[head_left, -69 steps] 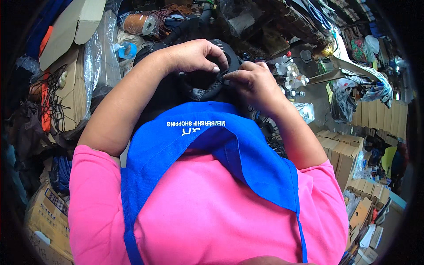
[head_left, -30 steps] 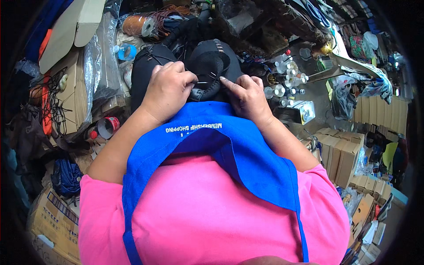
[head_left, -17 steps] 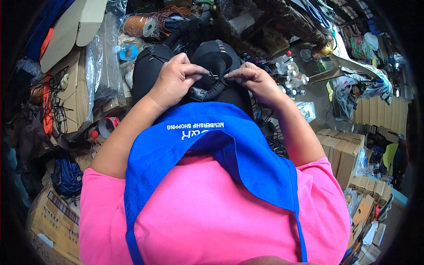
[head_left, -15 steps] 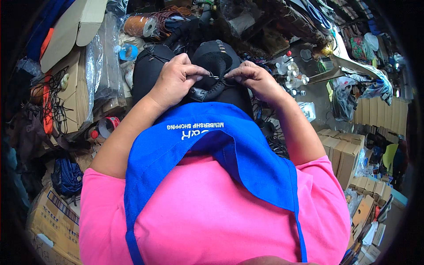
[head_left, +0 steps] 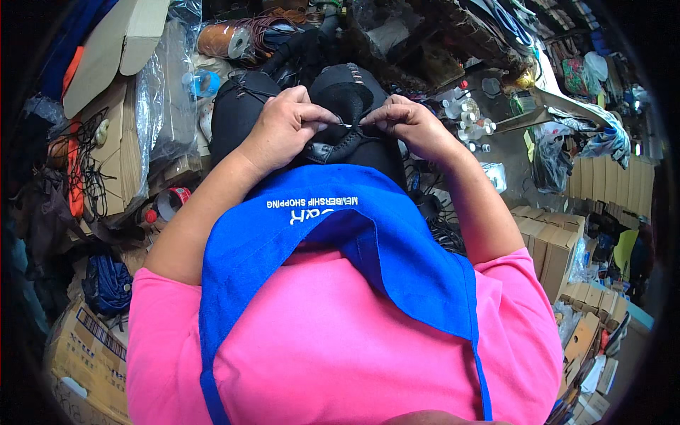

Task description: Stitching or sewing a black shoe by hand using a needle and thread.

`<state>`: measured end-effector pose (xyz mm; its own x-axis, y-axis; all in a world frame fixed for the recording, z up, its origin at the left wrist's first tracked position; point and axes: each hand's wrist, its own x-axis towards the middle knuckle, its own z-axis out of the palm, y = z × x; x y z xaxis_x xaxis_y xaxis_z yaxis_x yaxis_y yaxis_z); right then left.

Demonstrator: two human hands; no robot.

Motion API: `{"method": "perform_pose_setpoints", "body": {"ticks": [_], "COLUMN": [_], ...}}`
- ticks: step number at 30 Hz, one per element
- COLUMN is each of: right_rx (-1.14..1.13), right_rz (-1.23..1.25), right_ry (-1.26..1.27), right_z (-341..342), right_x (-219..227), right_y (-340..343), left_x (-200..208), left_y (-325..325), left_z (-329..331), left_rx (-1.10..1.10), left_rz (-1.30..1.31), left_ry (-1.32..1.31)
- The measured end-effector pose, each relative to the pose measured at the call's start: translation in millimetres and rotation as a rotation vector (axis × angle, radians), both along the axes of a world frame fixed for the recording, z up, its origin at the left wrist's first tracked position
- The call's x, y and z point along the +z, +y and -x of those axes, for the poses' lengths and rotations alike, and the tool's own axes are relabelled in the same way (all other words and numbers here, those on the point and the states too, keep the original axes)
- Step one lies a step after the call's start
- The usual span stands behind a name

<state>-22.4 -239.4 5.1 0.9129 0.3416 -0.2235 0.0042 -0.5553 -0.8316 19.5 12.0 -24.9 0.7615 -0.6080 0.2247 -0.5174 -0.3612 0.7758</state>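
Closest to the camera, a pink shirt [head_left: 340, 340] fills the lower part of the view, with a blue apron [head_left: 340, 234] hanging over its chest. Both bare forearms rise from either side of the apron and bend inward, meeting just beyond its top edge.

Just past that edge sits a black shoe upper [head_left: 347, 120], a rounded dark piece with stitched seams, partly tucked behind the apron. The left hand [head_left: 283, 127] rests on the upper's left part, knuckles up, fingers curled narrow with thumb and forefinger pinched together. The right hand [head_left: 411, 124] mirrors it on the upper's right part, also narrowly pinched. Between the two pinches a thin thread [head_left: 347, 125] runs taut across the top of the upper; whether a needle is on it is too small to tell.

Left of the upper lie flat cardboard sheets [head_left: 120, 142] and clear plastic bags [head_left: 166, 99]. Beyond the upper, a spool of brown cord [head_left: 219, 39] sits among clutter. Right of the upper stand small bottles [head_left: 467, 117], and farther right, stacked cardboard boxes [head_left: 552, 244].
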Motion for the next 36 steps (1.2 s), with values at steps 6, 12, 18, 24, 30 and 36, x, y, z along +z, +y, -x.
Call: {"method": "perform_pose_setpoints", "body": {"ticks": [6,12,18,24,30,36], "right_rx": [0.004,0.074,-0.123,-0.257,-0.221,-0.034], "right_rz": [-0.003,-0.049,-0.132,-0.324,-0.157,-0.005], "right_ry": [0.065,0.097,0.217,0.295,0.182,-0.220], "right_z": [1.2,-6.1,8.1,8.9,0.7,-7.6], "right_x": [1.2,0.6,6.5,-2.6,-2.0,-9.7], "right_y": [-2.2,-1.4,5.7,16.4,26.0,14.3], "left_x": [-0.8,-4.8,11.9,-13.1,-7.3,1.5], "left_y": [-5.8,-14.0,-6.1,-12.6,-26.1,-16.2], "left_z": [1.1,-19.7,-6.0,-1.8,-2.4,-10.9], "left_rx": [-0.032,-0.199,-0.178,-0.002,-0.025,-0.050], "left_rz": [0.013,0.057,-0.059,0.239,0.107,-0.021], "left_ry": [-0.024,0.055,-0.072,0.564,0.573,0.054]}}
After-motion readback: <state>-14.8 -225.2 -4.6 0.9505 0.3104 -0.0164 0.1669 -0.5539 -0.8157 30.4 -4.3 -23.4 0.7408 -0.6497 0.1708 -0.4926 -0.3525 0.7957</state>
